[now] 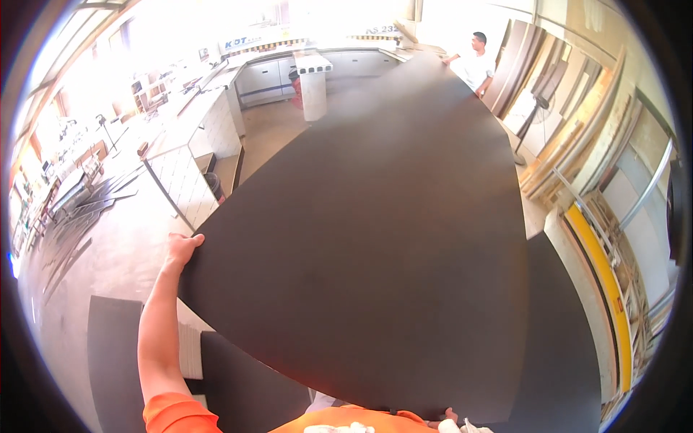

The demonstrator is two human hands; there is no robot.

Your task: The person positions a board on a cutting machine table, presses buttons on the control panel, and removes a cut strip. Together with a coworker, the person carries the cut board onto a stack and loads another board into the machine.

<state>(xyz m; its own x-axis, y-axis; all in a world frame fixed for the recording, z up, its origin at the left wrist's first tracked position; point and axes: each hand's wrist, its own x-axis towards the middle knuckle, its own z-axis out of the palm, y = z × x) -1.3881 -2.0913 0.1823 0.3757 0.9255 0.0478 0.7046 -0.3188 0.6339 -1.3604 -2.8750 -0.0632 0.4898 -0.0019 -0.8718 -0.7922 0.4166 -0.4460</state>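
Note:
A large dark brown, flat panel (346, 252) fills the middle, stretching from my body to the far end. My left hand (185, 247) is closed on its left edge, the thumb lying over the top face. At the panel's near edge, close to my body, a small part of my right hand (449, 416) shows, its fingers bent against that edge; the rest is hidden. Across the room a person in a white shirt (476, 70) stands at the panel's far end, hands at its edge.
Other dark panels lie below at left (115, 353) and right (559, 332). A white machine with a long bed (274, 78) stands behind. At right are a yellow-edged rack (603, 281), a standing fan (534, 115) and leaning boards. Dark strips (90, 216) lie on the floor at left.

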